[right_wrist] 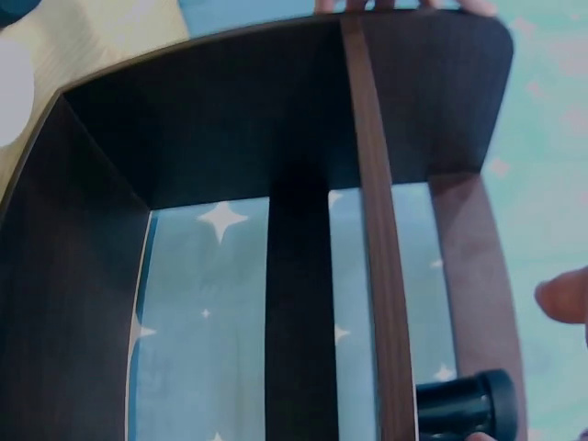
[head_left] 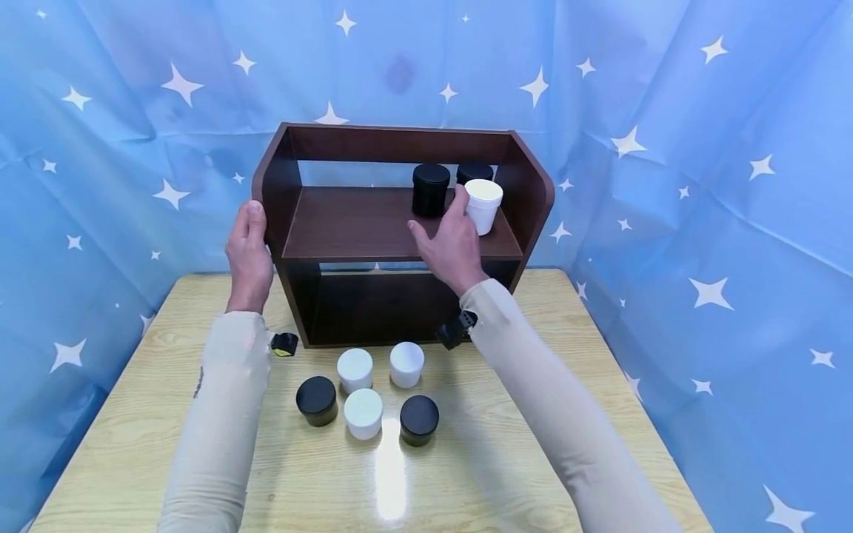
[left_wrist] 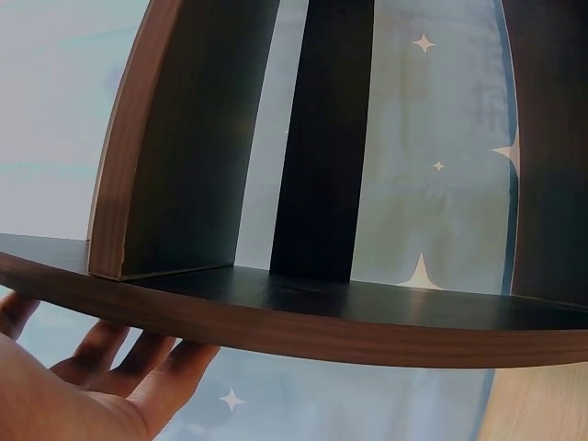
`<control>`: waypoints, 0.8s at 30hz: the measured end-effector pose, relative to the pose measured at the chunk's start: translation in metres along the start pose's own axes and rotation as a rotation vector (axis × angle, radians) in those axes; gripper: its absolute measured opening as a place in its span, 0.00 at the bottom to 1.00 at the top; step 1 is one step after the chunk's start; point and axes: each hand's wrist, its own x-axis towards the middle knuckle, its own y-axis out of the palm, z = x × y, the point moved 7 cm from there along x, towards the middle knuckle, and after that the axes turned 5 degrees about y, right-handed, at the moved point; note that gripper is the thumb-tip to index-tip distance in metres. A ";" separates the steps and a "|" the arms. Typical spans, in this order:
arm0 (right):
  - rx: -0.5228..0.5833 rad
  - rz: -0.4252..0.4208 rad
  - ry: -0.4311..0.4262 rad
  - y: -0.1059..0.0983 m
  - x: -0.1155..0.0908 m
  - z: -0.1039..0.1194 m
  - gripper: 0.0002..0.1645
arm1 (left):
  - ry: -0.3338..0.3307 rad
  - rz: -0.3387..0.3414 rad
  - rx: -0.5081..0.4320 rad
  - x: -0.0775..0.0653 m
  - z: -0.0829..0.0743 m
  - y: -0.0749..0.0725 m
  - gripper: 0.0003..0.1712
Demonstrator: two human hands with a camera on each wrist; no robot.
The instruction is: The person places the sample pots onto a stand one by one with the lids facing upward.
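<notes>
My left hand (head_left: 249, 255) rests against the outer left side of a dark brown two-tier shelf (head_left: 353, 222); in the left wrist view its fingers (left_wrist: 175, 377) touch the side panel from outside. Over the upper tier, my right hand (head_left: 455, 244) has thumb and index finger spread apart. Just right of it stands a white lidded jar (head_left: 483, 207), upright near the tier's right end. Whether the hidden fingers touch this jar, I cannot tell. Behind stand two black lidded jars, one (head_left: 430, 190) left of the other (head_left: 474, 173), which is partly covered.
On the wooden table (head_left: 520, 459) before the shelf stand three white jars (head_left: 355, 370) (head_left: 406, 364) (head_left: 363, 413) and two black jars (head_left: 317, 400) (head_left: 419, 420). A blue star-patterned curtain (head_left: 400, 74) hangs behind and at both sides.
</notes>
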 end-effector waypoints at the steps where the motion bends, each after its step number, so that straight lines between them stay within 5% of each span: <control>1: 0.017 -0.004 -0.012 -0.002 -0.004 0.000 0.53 | -0.003 0.001 0.000 0.000 0.001 0.000 0.25; 15: 0.286 0.090 -0.306 -0.005 -0.071 -0.008 0.48 | 0.013 -0.007 0.003 0.000 0.000 -0.001 0.25; 24: 0.368 0.224 -0.335 0.017 -0.106 -0.043 0.50 | 0.012 -0.018 -0.002 0.001 0.000 -0.002 0.25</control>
